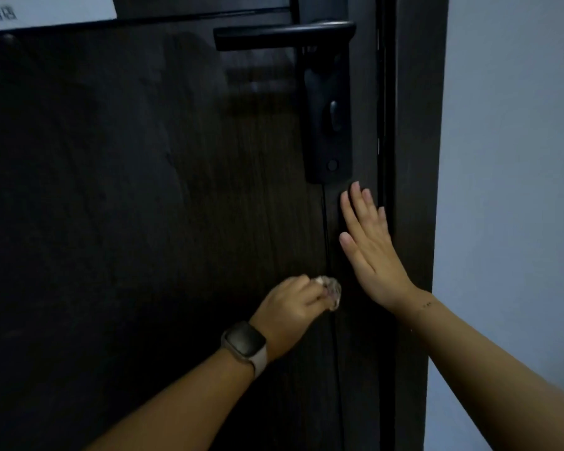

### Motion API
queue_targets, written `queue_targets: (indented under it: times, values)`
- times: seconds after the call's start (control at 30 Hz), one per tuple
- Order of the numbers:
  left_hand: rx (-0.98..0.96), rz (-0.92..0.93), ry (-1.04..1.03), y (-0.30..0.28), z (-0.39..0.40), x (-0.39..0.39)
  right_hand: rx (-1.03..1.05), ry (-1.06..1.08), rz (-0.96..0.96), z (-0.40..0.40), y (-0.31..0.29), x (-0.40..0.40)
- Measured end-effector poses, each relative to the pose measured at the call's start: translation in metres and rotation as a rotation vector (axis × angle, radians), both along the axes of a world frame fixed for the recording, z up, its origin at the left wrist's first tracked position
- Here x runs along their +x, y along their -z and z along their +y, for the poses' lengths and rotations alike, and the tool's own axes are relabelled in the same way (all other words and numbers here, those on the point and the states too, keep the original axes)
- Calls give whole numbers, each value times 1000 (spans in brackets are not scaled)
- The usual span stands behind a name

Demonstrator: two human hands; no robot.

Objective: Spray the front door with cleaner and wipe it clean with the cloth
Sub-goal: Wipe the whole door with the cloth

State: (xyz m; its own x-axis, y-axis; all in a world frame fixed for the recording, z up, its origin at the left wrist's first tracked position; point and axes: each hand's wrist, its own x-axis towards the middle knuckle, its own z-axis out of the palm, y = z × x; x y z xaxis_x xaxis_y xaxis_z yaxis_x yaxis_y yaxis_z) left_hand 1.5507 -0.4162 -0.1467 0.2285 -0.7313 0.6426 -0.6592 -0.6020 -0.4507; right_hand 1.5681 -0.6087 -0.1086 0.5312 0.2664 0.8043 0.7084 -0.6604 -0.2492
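The cloth (331,292) is a small pale wad bunched in the left hand (290,309), fingers curled round it, and it presses against the dark door (144,190) low down, right on the thin vertical groove (325,229) that runs below the lock plate (331,125). Only a bit of cloth pokes out past the knuckles on the right side (rest is hidden in the fist). The right hand (370,249) lies flat on the door w/ fingers straight and together, palm to the wood, gripping nothing; it sits just above and to the right of the cloth, between the groove and the door's edge by the frame (414,190), fingertips just under the lock plate. The two hands are near each other but not touching. Count: 1 cloth, 2 hands, 1 lever handle (284,35) up top, 1 lock plate, 1 smartwatch (245,345) on the left wrist. A white sheet w/ blurred print (46,9) sits at the door's upper left. Pale wall (508,190) to the right of the frame.
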Motion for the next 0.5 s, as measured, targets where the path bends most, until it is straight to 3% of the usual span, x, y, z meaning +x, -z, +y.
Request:
queue_targets:
  times: [0.1,0.13,0.23,0.27,0.43,0.5]
  values:
    - [58,-46,0,-9,-2,-2,15,-60,44,-6,-5,-8]
    - [-28,-79,-2,-26,-2,-3,7,-63,53,-8,-6,-10]
    - [-570,-115,-47,-83,-6,-3,-35,-31,56,-12,-7,-13]
    - [-644,-93,-55,-90,-9,-4,-49,-13,58,-13,-7,-14]
    - [-274,35,-34,-16,7,-9,-66,24,103,-12,-14,-25]
    - [-270,126,-60,15,22,-15,-99,57,135,-11,-18,-36]
